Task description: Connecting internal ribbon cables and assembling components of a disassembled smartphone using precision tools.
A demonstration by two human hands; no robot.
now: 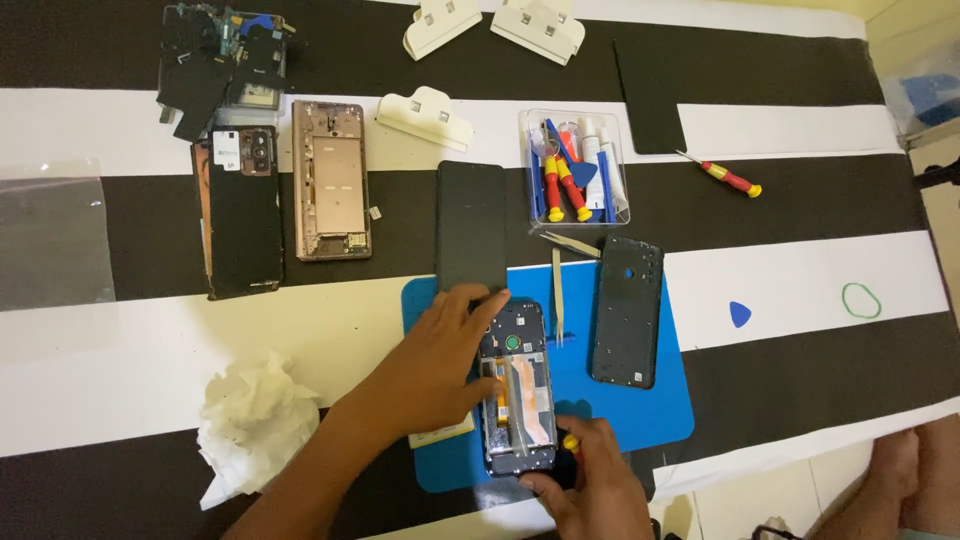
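at the far left we see a clear, glossy plastic sheet [55, 235] lying flat on the black-and-white striped cloth [820, 285], and below it a crumpled wad of white tissue [255, 425], soft and creased. above, a matte black phone back [240, 212] with a small white label at its top corner lies just beside a coppery metal phone frame [331, 180].

our left hand [435, 365] lies flat, fingers spread, pressing the left edge of the opened phone [517, 385], which rests on the smooth blue mat [640, 400] near its lower edge; its insides show a silvery foil strip and orange flex. our right hand [590, 490] is closed around a screwdriver [568, 442] with a yellow and red handle, at the phone's lower end.

right of the phone lie thin metal tweezers [558, 295] and a dark plastic back cover [627, 310]. above sits a clear box of tools [575, 168]. farther right we see a blue triangular pick [739, 313] and a green ring [861, 300].
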